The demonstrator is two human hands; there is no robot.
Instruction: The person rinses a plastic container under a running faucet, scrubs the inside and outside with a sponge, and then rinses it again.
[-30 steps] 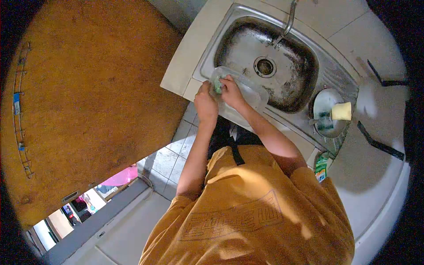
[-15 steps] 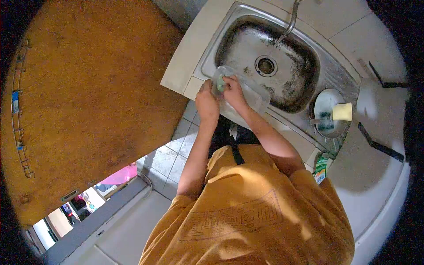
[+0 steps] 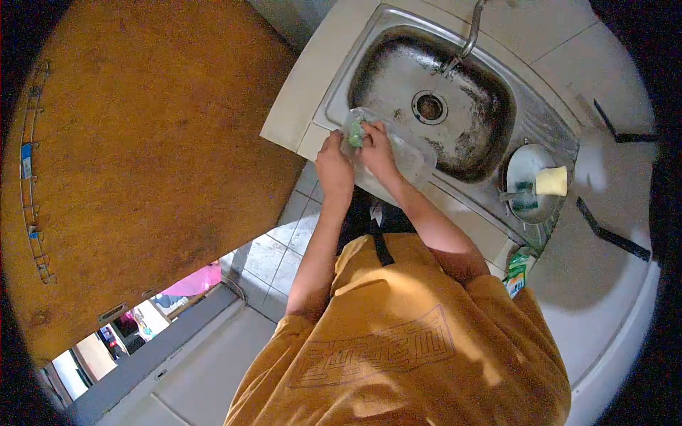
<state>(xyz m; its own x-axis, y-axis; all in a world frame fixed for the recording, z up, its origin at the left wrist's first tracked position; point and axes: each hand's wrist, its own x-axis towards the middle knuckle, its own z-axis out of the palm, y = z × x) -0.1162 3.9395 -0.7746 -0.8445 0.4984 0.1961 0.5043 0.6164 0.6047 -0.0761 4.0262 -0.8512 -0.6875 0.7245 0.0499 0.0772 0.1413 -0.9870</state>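
A clear plastic container (image 3: 408, 155) is tilted over the sink's near-left edge. My left hand (image 3: 333, 165) grips its left rim, fingers curled round it. Inside, at that same end, my right hand (image 3: 377, 150) is closed on a pale green scrubber (image 3: 356, 133) and presses it against the container's wall. My right fingers hide part of the scrubber. Below and behind the container lies the steel sink (image 3: 408, 82), its basin marked with dark stains.
The faucet (image 3: 472, 34) curves over the basin. On the right drainboard sits a bowl (image 3: 529, 157) with a yellow sponge (image 3: 551, 181) and a dark green pad (image 3: 524, 197). A green packet (image 3: 516, 275) stands at the counter's front. A brown wooden door (image 3: 156, 142) fills the left.
My right fingers have shifted slightly on the scrubber, showing more of its green surface. Both hands and the container stay in nearly the same place.
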